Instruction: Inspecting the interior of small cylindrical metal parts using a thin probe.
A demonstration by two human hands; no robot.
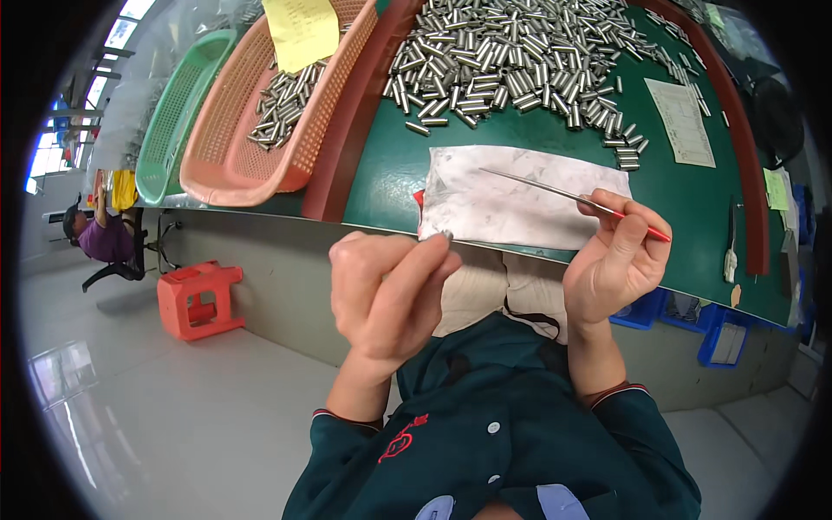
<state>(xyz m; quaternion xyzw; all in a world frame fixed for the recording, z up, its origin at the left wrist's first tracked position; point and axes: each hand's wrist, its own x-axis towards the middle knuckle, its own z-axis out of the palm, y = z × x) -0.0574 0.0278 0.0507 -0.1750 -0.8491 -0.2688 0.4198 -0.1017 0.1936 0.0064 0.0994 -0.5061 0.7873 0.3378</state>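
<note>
In my left hand [386, 295], which is closed, a small metal pin [447, 235] is pinched; only its end shows past the fingertips, just off the table's near edge. My right hand [617, 260] grips what looks like a needle file [555, 189], with a slim tapered grey shaft and a red handle. Its tip points left over a smudged white cloth [520, 221] lying at the front of the green table. Beyond the cloth spreads a large heap of short shiny metal pins [520, 61].
Left of a red-brown divider [347, 130] stand a pink basket [251, 186] with pins and a yellow note [303, 30], and a green basket [165, 139]. A paper slip [682, 121] lies right. Below are blue bins [726, 338]; a red stool [199, 299] and a seated person [108, 234] are left.
</note>
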